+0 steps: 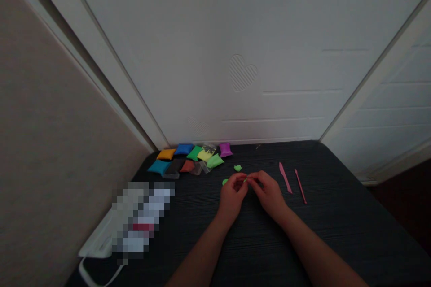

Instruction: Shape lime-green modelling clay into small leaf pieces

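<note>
Over the dark table [188, 228], my left hand [232, 197] and my right hand [270, 193] meet at the fingertips. Between them they pinch a tiny bit of light green clay [245, 180], mostly covered by the fingers. Just beyond the hands lies a small, uneven lump of light green clay [238, 168]. A rounded light green piece [225, 182] shows in part behind my left hand. To the right of my right hand lie a pink clay knife [285, 178] and a thin pink modelling stick [301, 186].
Several coloured clay packets lie at the back left, among them an orange one [166, 154], a teal one [159, 167] and a purple one [225, 149]. A white object with a strap [97, 246], partly pixelated, rests at the left edge. A white panel [202, 54] rises behind the table.
</note>
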{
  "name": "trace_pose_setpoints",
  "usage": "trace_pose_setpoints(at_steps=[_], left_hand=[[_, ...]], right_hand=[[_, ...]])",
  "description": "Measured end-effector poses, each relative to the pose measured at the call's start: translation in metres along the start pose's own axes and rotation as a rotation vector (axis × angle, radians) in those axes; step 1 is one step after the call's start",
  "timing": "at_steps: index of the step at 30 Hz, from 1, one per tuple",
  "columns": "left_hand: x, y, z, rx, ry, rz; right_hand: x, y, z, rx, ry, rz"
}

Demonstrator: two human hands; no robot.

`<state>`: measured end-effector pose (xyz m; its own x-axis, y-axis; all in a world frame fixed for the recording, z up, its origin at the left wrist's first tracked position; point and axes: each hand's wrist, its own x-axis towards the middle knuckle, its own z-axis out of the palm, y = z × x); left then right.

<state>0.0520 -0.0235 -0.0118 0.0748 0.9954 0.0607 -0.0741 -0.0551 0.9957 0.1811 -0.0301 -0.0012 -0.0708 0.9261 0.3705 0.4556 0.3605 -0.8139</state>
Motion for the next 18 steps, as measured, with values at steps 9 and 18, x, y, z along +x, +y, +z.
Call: trace_pose_setpoints(at_steps=[9,18], left_hand=[[0.001,0.003,-0.002,0.033,-0.001,-0.048],[0.002,0.001,-0.003,0.078,0.015,-0.028]], right_hand=[[0.000,0.007,0.004,0.206,0.008,0.171],[0.000,0.007,0.005,0.198,-0.025,0.199]])
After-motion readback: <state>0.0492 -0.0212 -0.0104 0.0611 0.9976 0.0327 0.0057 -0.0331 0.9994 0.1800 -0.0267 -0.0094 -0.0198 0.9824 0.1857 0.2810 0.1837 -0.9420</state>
